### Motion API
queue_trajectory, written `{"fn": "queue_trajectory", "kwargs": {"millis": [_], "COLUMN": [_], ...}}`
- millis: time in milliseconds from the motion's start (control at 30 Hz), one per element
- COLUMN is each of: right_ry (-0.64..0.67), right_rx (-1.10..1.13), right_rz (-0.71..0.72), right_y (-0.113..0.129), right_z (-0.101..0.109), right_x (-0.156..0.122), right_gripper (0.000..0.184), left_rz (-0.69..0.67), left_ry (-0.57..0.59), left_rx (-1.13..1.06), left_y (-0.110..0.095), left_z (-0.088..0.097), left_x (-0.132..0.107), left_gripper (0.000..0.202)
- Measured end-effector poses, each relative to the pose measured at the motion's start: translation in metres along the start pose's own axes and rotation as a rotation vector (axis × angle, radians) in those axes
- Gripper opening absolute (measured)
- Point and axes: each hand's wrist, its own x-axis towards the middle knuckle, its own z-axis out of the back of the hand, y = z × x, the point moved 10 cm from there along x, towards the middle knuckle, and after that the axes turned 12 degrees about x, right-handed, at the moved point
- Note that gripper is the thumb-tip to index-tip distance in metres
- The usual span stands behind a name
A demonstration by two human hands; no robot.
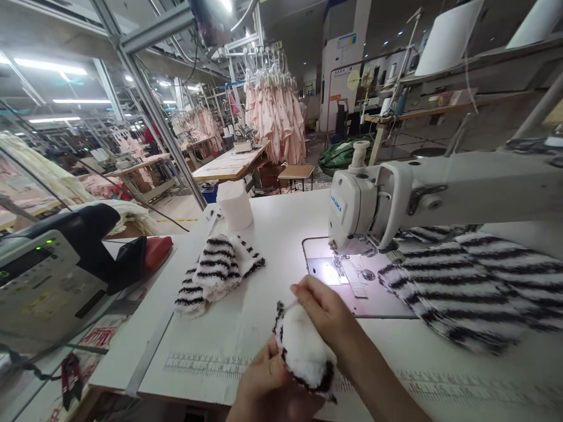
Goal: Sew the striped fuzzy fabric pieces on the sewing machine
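Pinching fluffy white black-edged cloth [303, 346] with right hand [326, 310] and left hand [269, 375]. Slanting it far-left, with right nearer white sewing machine [466, 187].

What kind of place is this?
Most likely a garment factory's sewing floor: a JUKI sewing machine is set in the white table, pink garments hang in rows behind, and large thread cones stand above.

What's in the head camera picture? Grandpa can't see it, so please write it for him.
A person's left hand and right hand hold fluffy white cloth with black edges over a white table, near a lit sewing machine. Striped cloth lies on both sides, and pink clothes hang behind.
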Motion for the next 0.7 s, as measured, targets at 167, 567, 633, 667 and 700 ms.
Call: {"fn": "queue_trajectory", "kwargs": {"millis": [167,567,633,667,700], "right_ry": [0.084,0.037,0.031,0.027,0.022], "right_rx": [0.022,0.145,0.127,0.123,0.121], "right_rz": [-0.029,-0.131,-0.161,-0.167,-0.164], "right_y": [-0.005,-0.022,-0.026,-0.027,-0.027], "right_z": [-0.011,-0.006,-0.005,-0.005,-0.004], "right_x": [0.002,0.005,0.007,0.008,0.010], "right_gripper": [0.033,0.030,0.025,0.023,0.023], "left_rz": [0.000,-0.008,0.012,0.028,0.045], "left_ry": [-0.055,-0.065,-0.093,-0.099,-0.100], "left_rx": [-0.056,-0.054,-0.062,-0.072,-0.085], "left_y": [0.002,0.018,0.017,0.017,0.017], "left_z": [0.009,0.015,0.013,0.010,0.005], "left_x": [0.003,0.019,0.018,0.017,0.015], "left_gripper": [0.043,0.043,0.046,0.047,0.048]}}
